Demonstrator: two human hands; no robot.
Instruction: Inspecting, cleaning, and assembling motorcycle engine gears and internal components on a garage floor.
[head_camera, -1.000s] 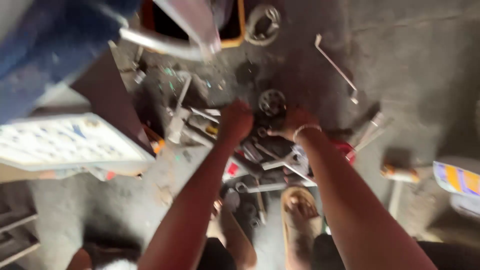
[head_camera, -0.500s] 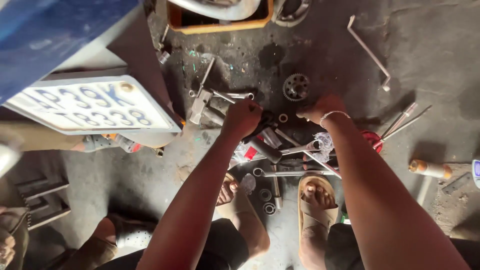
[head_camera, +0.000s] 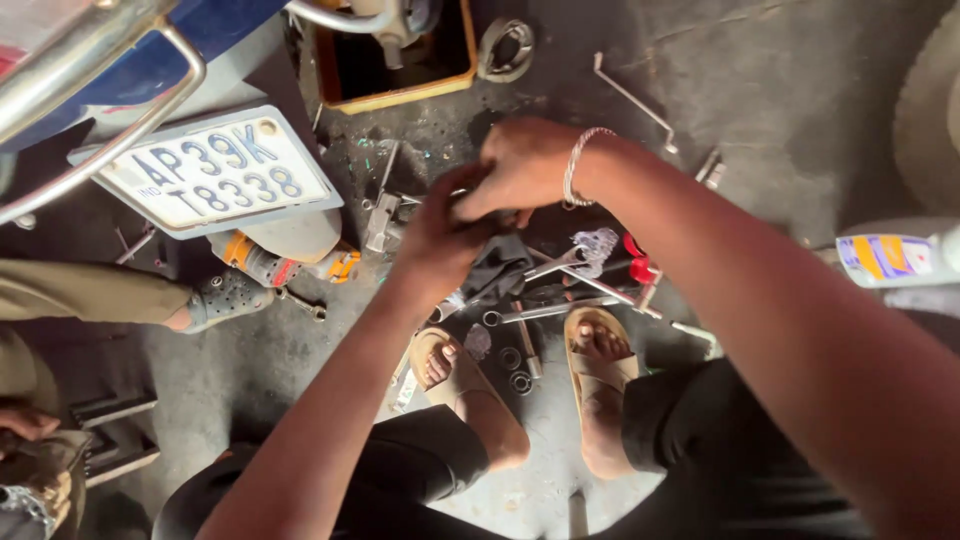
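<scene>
My left hand (head_camera: 440, 235) and my right hand (head_camera: 520, 165) meet above a heap of tools on the grimy floor. The left hand's fingers are closed, and a dark cloth (head_camera: 497, 272) hangs from under its palm. My right hand, with a silver bracelet on the wrist, curls over the left hand's fingertips; whatever lies between them is hidden. Below the hands lie several long wrenches (head_camera: 560, 308), a red-handled tool (head_camera: 636, 270) and a few small ring-shaped sockets (head_camera: 516, 368).
A blue vehicle's tail with a white number plate (head_camera: 215, 172) and a chrome bar (head_camera: 110, 130) fills the upper left. An orange-rimmed box (head_camera: 400, 98), a metal ring (head_camera: 505, 45) and a bent rod (head_camera: 630, 95) lie beyond. Another person's grey-shoed foot (head_camera: 225, 295) is left; a white bottle (head_camera: 890, 258) right.
My hands were apart, reaching into the tool heap; now they have drawn back and come together, the right over the left. The view has moved closer and shifted towards the number plate.
</scene>
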